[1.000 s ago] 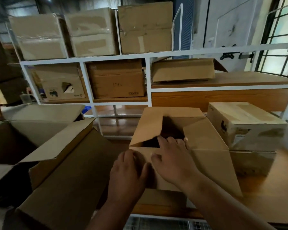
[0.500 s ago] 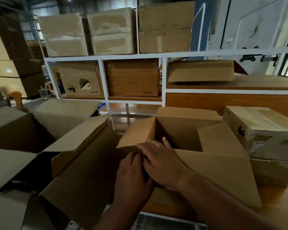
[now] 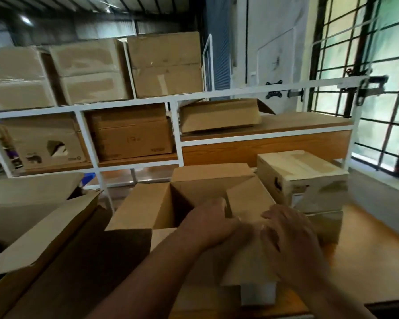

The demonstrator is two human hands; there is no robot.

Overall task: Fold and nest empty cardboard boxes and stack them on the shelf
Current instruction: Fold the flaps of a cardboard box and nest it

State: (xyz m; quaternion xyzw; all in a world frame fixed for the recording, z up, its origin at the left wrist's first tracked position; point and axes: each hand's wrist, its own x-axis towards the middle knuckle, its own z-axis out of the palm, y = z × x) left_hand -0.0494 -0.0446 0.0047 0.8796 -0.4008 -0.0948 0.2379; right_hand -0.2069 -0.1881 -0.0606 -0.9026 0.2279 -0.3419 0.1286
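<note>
**Both hands working the right flap**

Sitting open on the wooden table [image 3: 366, 238], near the shelf [image 3: 175, 104]: cardboard box [image 3: 152, 203]. Left hand [image 3: 213, 223] curling fingers over its right flap [image 3: 247, 199], gripping the edge. Right hand [image 3: 290, 236] pressing down, fingers loosely bent.

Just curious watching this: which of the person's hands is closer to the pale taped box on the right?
Right. The right hand lies just beside the pale taped box; the left hand sits farther away.

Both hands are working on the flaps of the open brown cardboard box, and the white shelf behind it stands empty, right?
Not quite. The head view shows the white shelf holds several cardboard boxes. Both the left hand and right hand are on the open brown cardboard box.
</note>
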